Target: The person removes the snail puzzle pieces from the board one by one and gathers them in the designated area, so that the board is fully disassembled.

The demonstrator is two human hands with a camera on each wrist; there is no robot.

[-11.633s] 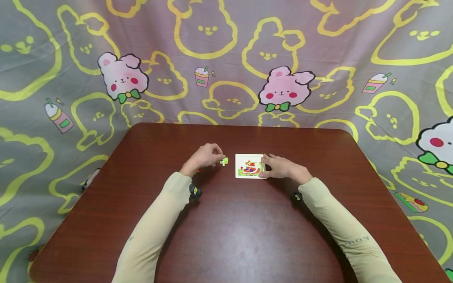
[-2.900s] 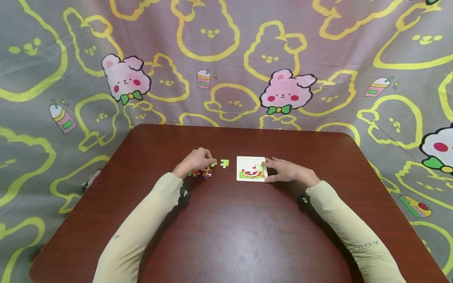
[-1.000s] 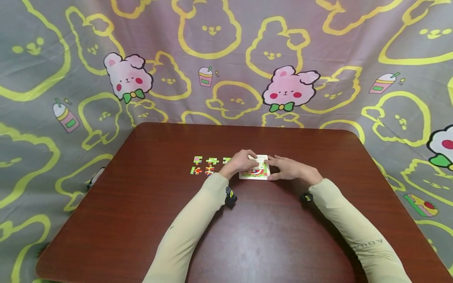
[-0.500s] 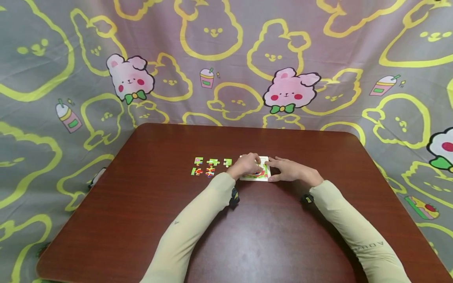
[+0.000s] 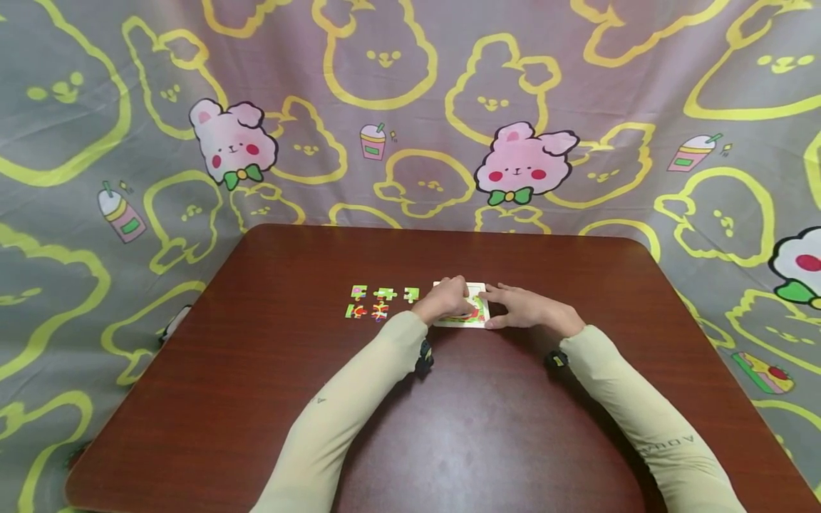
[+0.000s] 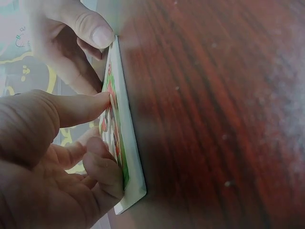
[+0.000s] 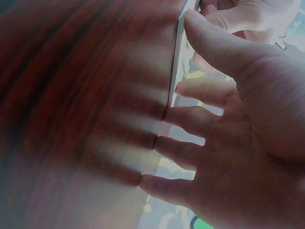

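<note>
A small jigsaw puzzle tray (image 5: 474, 288) with a white frame lies on the table, partly filled with a red, green and white picture. My left hand (image 5: 449, 298) is over it and hides its left part. In the left wrist view the straight thumb (image 6: 83, 107) presses on the picture, and the bent fingertips rest near the frame's edge (image 6: 129, 133). My right hand (image 5: 527, 311) lies at the tray's right side, fingers spread. In the right wrist view its thumb (image 7: 209, 36) touches the frame, and the other fingertips meet the frame's side and the table.
Several loose jigsaw pieces lie left of the tray in two rows, among them a green one with a pink spot (image 5: 359, 291), a green one (image 5: 411, 293) and a red-striped one (image 5: 380, 311). A patterned curtain (image 5: 410, 107) hangs behind the brown table (image 5: 462, 413).
Earlier my left hand held a green piece beside the tray, then was among the loose pieces. It moved right, over the tray, and now presses with the thumb. My right hand stays at the tray's side.
</note>
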